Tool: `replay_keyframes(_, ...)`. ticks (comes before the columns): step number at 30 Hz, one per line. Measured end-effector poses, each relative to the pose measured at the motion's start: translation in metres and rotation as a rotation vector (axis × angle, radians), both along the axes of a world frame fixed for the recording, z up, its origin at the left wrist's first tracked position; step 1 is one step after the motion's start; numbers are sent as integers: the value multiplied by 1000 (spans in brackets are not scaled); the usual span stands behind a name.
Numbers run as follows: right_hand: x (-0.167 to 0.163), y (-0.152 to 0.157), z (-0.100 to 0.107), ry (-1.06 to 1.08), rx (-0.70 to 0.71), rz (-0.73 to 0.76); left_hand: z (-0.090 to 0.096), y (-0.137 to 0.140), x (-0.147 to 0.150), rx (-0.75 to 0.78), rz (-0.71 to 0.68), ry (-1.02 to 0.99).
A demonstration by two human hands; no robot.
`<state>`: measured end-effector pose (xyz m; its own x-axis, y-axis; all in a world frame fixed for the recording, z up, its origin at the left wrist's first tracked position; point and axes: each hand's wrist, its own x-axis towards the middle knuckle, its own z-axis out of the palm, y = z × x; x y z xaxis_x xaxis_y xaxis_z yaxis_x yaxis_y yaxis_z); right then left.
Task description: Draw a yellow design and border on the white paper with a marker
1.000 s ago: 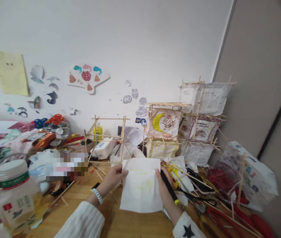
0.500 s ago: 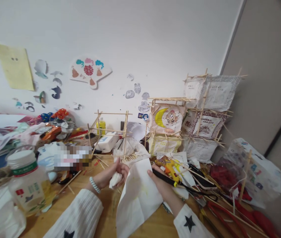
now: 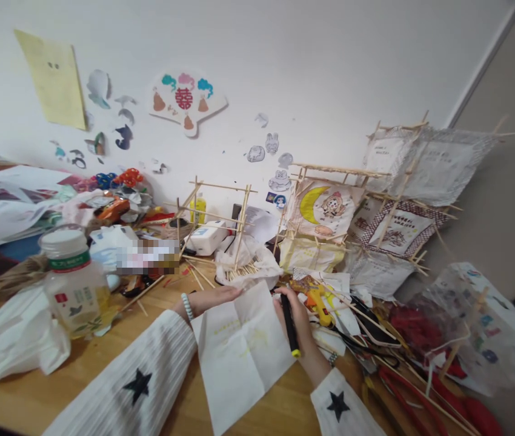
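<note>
A creased white sheet of paper (image 3: 239,369) with faint yellow marks is between my hands, above the wooden table. My left hand (image 3: 216,297) is at its upper left edge, fingers closed along it and partly hidden behind the sheet. A black marker (image 3: 289,324) with a yellow end pointing down is gripped in my right hand (image 3: 302,321), which also touches the sheet's right edge. Beyond my hands, thin wooden sticks (image 3: 243,271) rest on a white plastic bag (image 3: 225,257). A yellow glue gun (image 3: 320,303) lies right of my right hand.
At left stands a clear bottle (image 3: 73,297) beside a white bag (image 3: 21,339). A bare stick frame (image 3: 219,215) and decorated paper lanterns (image 3: 325,209) stand at the back. Red-handled pliers (image 3: 403,393) and a clear plastic bag (image 3: 489,339) occupy the right side.
My left hand has moved up to the sheet's edge; the crumpled white tissue it held is out of sight. The sheet faces me more, showing yellow marks. The marker in my right hand points downward more steeply.
</note>
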<state>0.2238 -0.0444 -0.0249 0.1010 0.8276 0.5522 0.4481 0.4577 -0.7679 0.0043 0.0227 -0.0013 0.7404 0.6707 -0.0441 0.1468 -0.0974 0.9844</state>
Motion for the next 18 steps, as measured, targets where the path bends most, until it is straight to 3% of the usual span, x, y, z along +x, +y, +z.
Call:
replay_keyframes(6,1,-1,-1,-9,4,-79,2,-2,1,-57,-141,64)
replay_keyframes(10,-1,-6,4,-8,35,53,-5,1,4,-81,-211,102)
replay_keyframes(14,-8,-19,12,-51,-12,253,-10,5,4,-43,-126,78)
replay_keyframes(18,-13,-26,12,2,-153,322,-6,7,-1,-23,-1,47)
